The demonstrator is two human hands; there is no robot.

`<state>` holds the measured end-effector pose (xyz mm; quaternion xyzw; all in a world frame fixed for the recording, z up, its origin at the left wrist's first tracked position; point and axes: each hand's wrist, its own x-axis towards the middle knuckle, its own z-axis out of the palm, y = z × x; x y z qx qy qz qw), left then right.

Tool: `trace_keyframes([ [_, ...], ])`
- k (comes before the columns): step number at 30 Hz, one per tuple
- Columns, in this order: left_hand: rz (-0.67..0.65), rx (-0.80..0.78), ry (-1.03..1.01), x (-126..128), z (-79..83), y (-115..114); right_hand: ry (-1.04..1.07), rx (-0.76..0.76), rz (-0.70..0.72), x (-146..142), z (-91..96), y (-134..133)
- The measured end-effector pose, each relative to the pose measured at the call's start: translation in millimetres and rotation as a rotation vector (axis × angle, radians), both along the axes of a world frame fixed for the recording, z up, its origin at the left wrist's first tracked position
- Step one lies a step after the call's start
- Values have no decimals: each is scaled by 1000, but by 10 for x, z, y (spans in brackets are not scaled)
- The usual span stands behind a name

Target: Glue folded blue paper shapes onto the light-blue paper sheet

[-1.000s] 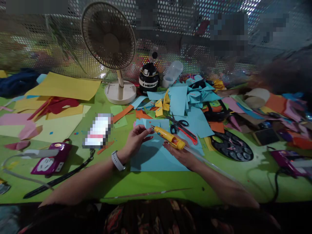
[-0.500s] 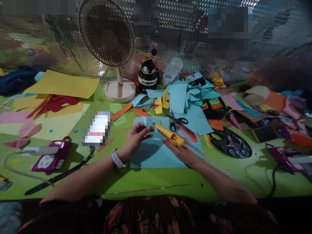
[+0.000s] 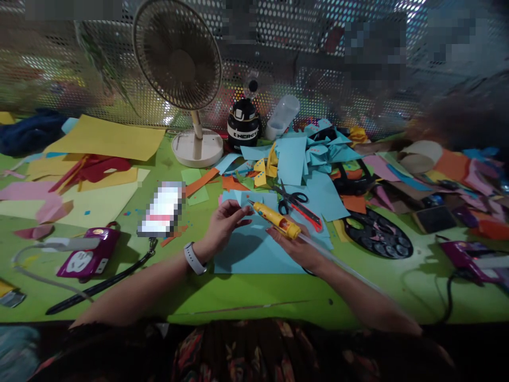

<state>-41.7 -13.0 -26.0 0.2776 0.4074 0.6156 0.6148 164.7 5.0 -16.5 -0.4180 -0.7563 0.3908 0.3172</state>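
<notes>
My right hand (image 3: 299,247) is closed around a yellow pen-shaped hot glue gun (image 3: 276,218), its dark tip pointing up and left. A pale, translucent strand (image 3: 342,261) trails from its rear past my right wrist. Close to that tip, my left hand (image 3: 229,223) has thumb and fingers pinched together; anything between them is too small to make out. Beneath both hands lies a flat sheet of light blue paper (image 3: 254,254). Black-handled scissors (image 3: 292,198) and a red cutter (image 3: 308,214) rest just beyond the glue gun.
A phone (image 3: 162,208) lies left of my left hand, near a purple device (image 3: 88,253). Behind stand a fan (image 3: 198,147), a black bottle (image 3: 243,127) and a clear cup (image 3: 283,115). Blue paper scraps (image 3: 291,159) pile up ahead; a black palette (image 3: 378,234) is at right.
The whole view has shifted slightly, so things appear a little further right. Both hands keep nearly the same pose, with the glue gun still in my right hand.
</notes>
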Motion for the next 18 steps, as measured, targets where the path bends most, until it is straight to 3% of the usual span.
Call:
trace_keyframes([
  [18,-6,48,94,-5,-7,2,-7,29,4,44,-10,1],
])
